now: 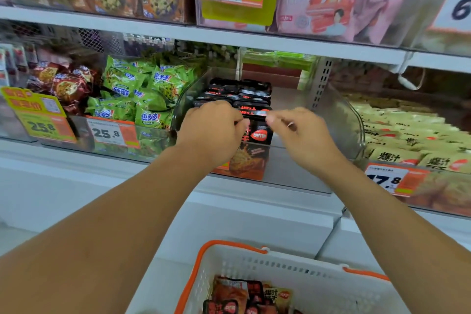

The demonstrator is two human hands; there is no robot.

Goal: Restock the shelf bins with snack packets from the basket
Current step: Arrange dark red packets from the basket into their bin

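Two white shelves (229, 38) of snack bins (351, 120)

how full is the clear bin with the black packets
Partly full. The black packets fill only the left side of the clear bin; its right side shows bare floor back to the rear.

White basket (293, 262), orange handles (201, 260)
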